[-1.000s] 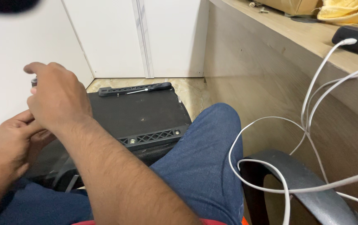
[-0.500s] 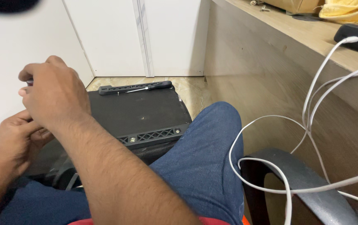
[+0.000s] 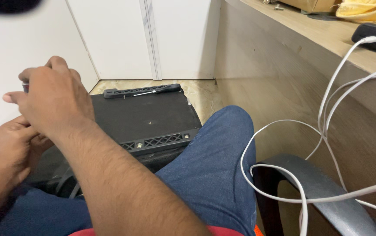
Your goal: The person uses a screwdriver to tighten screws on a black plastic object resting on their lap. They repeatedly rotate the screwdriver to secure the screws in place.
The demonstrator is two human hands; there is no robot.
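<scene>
Head view: right hand (image 3: 54,98) grips upright screwdriver handle (image 3: 24,87), left hand (image 3: 15,146) below

White cables (image 3: 328,126) hang from a wooden shelf (image 3: 310,39) beside a grey chair (image 3: 323,192).

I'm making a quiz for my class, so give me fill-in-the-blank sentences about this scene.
1. The screwdriver lies on top of the ____ box.
2. The cables hanging from the shelf are ____.
3. The right hand is raised ____ the left hand.

Missing words: black; white; above
</scene>
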